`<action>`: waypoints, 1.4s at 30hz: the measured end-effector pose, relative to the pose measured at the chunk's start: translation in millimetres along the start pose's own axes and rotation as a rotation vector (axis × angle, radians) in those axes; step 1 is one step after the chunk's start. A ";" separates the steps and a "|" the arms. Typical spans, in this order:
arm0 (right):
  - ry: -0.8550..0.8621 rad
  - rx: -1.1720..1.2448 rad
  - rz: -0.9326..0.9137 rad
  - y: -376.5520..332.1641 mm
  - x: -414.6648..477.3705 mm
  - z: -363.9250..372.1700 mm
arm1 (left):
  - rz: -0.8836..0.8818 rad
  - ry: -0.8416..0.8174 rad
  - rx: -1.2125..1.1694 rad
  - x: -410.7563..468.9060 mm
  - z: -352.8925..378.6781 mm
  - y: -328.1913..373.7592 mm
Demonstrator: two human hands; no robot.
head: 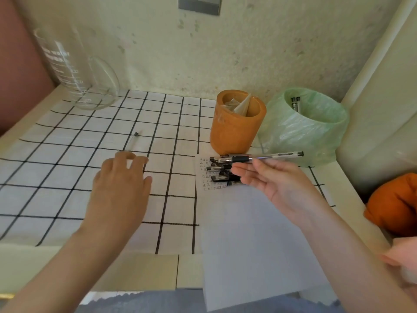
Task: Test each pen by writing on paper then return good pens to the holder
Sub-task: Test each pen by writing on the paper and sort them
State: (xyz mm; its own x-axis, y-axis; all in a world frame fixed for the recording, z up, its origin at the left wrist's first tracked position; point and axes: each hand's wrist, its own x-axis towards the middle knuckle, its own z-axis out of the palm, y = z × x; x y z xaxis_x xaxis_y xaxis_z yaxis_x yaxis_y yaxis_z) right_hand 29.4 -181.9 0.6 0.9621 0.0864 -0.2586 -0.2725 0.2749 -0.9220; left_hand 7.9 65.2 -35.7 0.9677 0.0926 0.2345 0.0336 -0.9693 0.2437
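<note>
Right hand (pixel 274 184) palm-up, fingers loosely curled, pinching a pen (pixel 257 157) level above the paper (pixel 243 233), just before the orange holder (pixel 237 125). More pens (pixel 220 172) heaped on the paper's far end. Left hand (pixel 121 184) spread open, fingertips reaching a clear pen (pixel 132 142) on the checked tabletop (pixel 67 177).

The cloth (pixel 67 177) is white with a black grid of lines. The holder (pixel 234 132) is orange. The bag (pixel 316 132) is pale green. The pen (pixel 259 157) is clear with black cap and grip. The paper (pixel 248 233) is white with black written marks on top.
</note>
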 end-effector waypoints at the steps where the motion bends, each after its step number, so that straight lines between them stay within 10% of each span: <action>1: 0.015 -0.012 -0.015 0.6 1.6 -0.5 | -0.046 -0.017 0.042 0.8 -0.5 -3.9; 16: 0.066 0.004 0.037 4.9 10.3 -9.8 | -0.099 -0.149 0.229 11.1 0.2 -19.4; 26: 0.015 -0.106 -0.002 3.5 3.8 -3.3 | 0.063 0.015 -0.362 9.2 -16.2 9.8; 30: -0.117 -0.188 0.018 5.2 -2.6 9.0 | 0.233 -0.248 -0.785 1.2 -25.5 41.7; 42: -0.072 -0.251 -0.150 15.4 -7.7 11.3 | 0.224 -0.461 -0.816 -17.6 -10.9 65.5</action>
State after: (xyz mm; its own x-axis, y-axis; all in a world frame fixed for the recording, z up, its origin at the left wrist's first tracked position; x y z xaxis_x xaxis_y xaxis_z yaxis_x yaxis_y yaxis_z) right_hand 17.6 -167.5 -8.4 0.9860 0.1327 -0.1008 -0.1077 0.0455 -0.9931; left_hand -9.7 2.6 -13.6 0.9396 -0.3422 0.0048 -0.1794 -0.4805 0.8585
